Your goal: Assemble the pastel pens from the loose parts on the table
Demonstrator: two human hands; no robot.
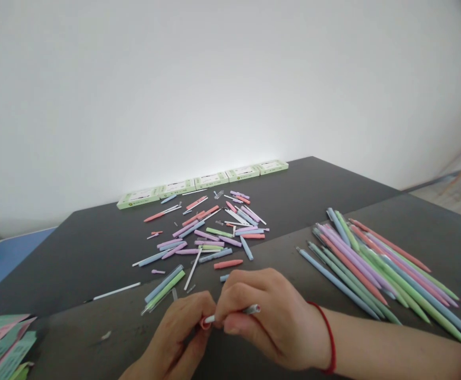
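Both my hands meet low in the middle over a dark table [95, 248]. My right hand [265, 316], with a red string on its wrist, pinches a thin white pen refill [230, 313] with a metal tip. My left hand [178, 338] is closed on a small pink pen piece [205, 323] at the refill's left end. Just beyond my hands lies a scatter of pastel pen parts [210, 232]: barrels, caps and white refills in pink, purple, blue and green.
A pile of several assembled pastel pens [376, 264] lies on the right. A row of light green boxes [202, 182] lines the table's far edge. Green and pink flat packets [0, 343] sit at the bottom left. A white wall stands behind.
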